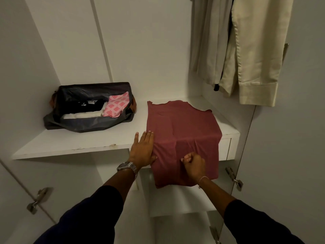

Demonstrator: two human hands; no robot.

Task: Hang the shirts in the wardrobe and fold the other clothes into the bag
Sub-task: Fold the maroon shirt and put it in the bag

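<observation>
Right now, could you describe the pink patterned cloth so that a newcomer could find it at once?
Find the white wardrobe shelf; on its left sits an open dark bag. The pink patterned cloth lies folded at the bag's right end. Unlike the black garment and white garment beside it, it carries a diamond print.

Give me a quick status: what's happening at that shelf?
Left hand flat on maroon garment's edge; right hand pinching its overhanging part. Half-folded on shelf. Bag open, nothing blocking.

Left hand point(143, 148) flat — right hand point(194, 166) curled, pinching.
</observation>
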